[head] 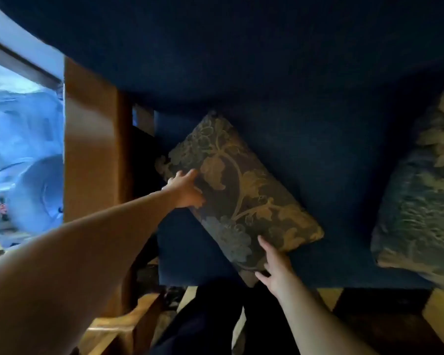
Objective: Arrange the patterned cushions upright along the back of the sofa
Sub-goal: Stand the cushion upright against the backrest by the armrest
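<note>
A patterned cushion (pixel 237 193), dark with gold leaves, lies turned like a diamond on the blue sofa seat (pixel 331 162) near its left end. My left hand (pixel 186 188) grips the cushion's left edge, fingers curled over it. At the cushion's near corner my right hand (pixel 273 265) holds on, thumb below and fingers on the top face. A second patterned cushion (pixel 420 196) lies on the seat at the far right, partly cut off by the frame. The sofa back (pixel 228 55) rises dark blue behind both.
A wooden armrest (pixel 92 139) bounds the sofa's left end, with a bright white area (pixel 23 139) beyond it. My dark-trousered legs (pixel 210 319) stand at the seat's front edge over a patterned floor (pixel 385 321).
</note>
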